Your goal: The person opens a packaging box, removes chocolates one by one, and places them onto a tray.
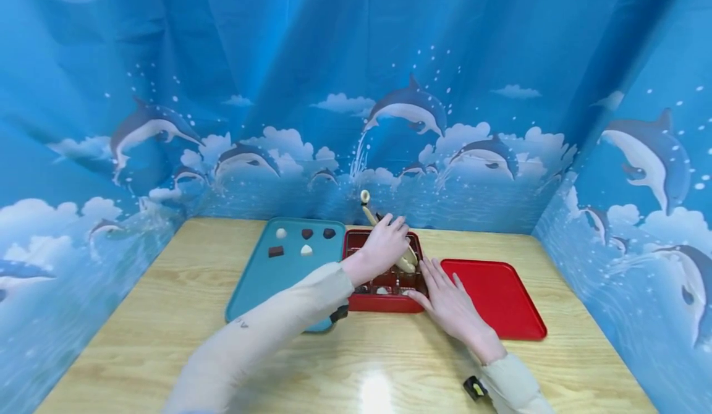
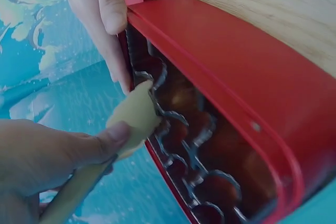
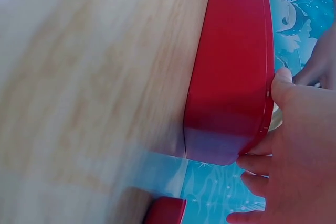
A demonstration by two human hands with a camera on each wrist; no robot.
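Observation:
In the head view my left hand grips beige tongs, their ring end pointing to the back. The tongs' head is down at the dark compartments of a red box; whether it holds anything is hidden. Scalloped dividers split the box's inside, and a few pale pieces lie in the front compartments. My right hand rests against the box's right side with fingers extended, its thumb on the front rim.
Left of the box lies a blue tray bearing several chocolates, among them a brown rectangular one and a white one. A red tray lies to the right. Behind the wooden table hangs a dolphin-print curtain.

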